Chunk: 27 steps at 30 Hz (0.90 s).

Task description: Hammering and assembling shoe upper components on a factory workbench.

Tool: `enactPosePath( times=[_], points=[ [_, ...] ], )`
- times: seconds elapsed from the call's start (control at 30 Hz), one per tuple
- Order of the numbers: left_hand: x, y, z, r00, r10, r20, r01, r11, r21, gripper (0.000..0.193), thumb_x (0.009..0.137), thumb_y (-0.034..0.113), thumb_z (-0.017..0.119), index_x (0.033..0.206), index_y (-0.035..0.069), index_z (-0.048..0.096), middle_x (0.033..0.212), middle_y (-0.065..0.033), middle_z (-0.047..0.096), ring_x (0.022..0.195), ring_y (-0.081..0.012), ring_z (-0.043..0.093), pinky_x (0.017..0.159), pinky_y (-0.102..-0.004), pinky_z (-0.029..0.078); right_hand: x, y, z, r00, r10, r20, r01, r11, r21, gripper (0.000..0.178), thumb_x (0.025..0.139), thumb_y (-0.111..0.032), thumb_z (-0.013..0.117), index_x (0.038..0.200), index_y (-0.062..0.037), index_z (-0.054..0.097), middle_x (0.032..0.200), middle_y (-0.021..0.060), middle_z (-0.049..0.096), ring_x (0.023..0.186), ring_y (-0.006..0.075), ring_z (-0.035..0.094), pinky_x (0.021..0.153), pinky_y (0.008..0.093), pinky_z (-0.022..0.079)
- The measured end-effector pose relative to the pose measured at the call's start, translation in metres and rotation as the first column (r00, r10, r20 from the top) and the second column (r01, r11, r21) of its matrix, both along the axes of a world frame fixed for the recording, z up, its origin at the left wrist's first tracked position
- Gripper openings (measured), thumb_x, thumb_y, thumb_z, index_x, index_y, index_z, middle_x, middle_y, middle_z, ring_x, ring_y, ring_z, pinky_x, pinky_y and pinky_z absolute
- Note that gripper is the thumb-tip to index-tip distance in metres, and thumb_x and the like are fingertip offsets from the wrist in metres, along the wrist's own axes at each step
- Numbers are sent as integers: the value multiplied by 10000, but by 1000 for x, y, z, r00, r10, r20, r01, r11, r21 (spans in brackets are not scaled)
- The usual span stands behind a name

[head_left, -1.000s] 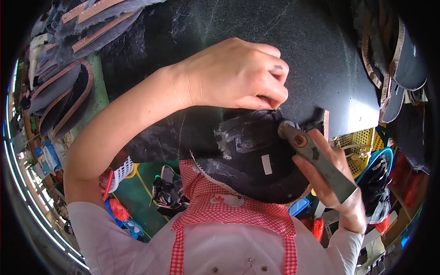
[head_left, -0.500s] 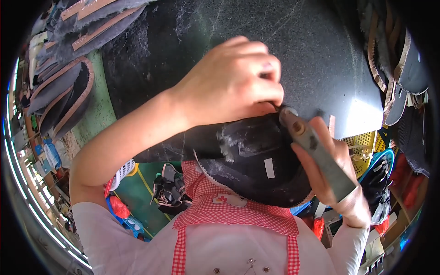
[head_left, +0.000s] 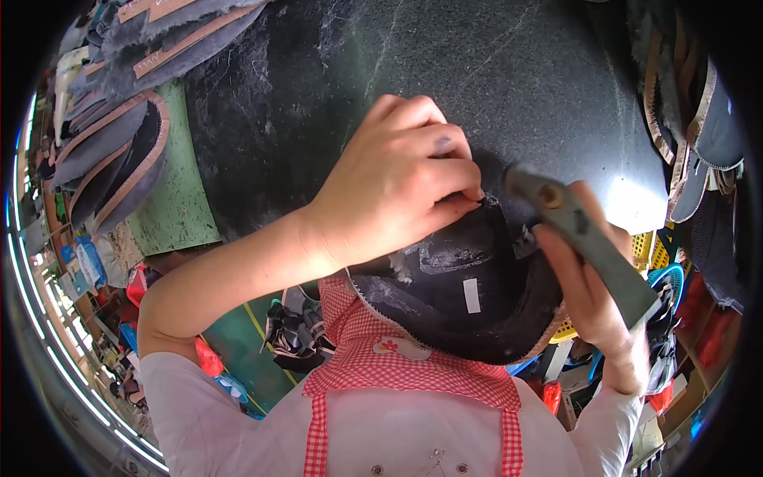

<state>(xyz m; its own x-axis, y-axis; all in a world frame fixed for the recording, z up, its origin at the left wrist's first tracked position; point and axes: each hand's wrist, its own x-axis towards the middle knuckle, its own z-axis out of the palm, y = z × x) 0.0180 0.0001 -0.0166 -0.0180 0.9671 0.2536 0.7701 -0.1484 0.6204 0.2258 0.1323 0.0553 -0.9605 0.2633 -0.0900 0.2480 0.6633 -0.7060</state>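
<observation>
My left hand (head_left: 405,171) pinches the upper edge of a curved black piece (head_left: 435,296) between thumb and fingers. This piece looks like a shoe upper, with a zigzag-cut lower rim, a small white label (head_left: 472,296) and pale glue-like smears. Its near part hangs over the table edge in front of my apron. My right hand (head_left: 592,290) grips a hammer, whose long grey metal head (head_left: 608,250) is tilted; its handle is mostly hidden by my hand. The hammer's round face is raised just right of my left fingertips, apart from them.
A dark, scuffed work surface (head_left: 509,87) lies under my hands. Stacks of grey pieces with brown edging (head_left: 119,163) stand at the left, and similar pieces (head_left: 707,119) at the right. A yellow basket (head_left: 650,250) sits below the right edge.
The hammer has swung away from my left fingertips, to the right. My left hand has shifted slightly down, still pinching the edge of the black piece.
</observation>
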Motion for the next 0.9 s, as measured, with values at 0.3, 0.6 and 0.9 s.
enactPosePath(
  times=[0.3,0.6,0.9],
  points=[
    [5,-3,0,995,-24,-95,31,997,71,213,674,140,841,853,146,725,922,43,653,924,-201,594,880,-395,421,-6,1,12,933,-214,289,282,934,-220,350,937,-42,694,1258,51,591,928,191,680,735,297,654,675,370,499],
    [10,-17,3,990,141,26,-139,988,-70,208,646,184,873,816,189,754,948,66,638,974,-197,562,895,-376,388,6,3,2,966,87,245,-91,996,4,519,879,-49,783,1349,55,587,1113,170,665,910,248,693,771,333,546],
    [19,-19,2,989,73,-129,-65,996,68,204,667,159,811,853,153,727,894,46,649,915,-213,593,899,-413,421,-12,8,3,957,5,291,60,975,-215,434,927,-23,712,1337,28,577,920,141,689,712,235,660,668,310,503]
  ],
)
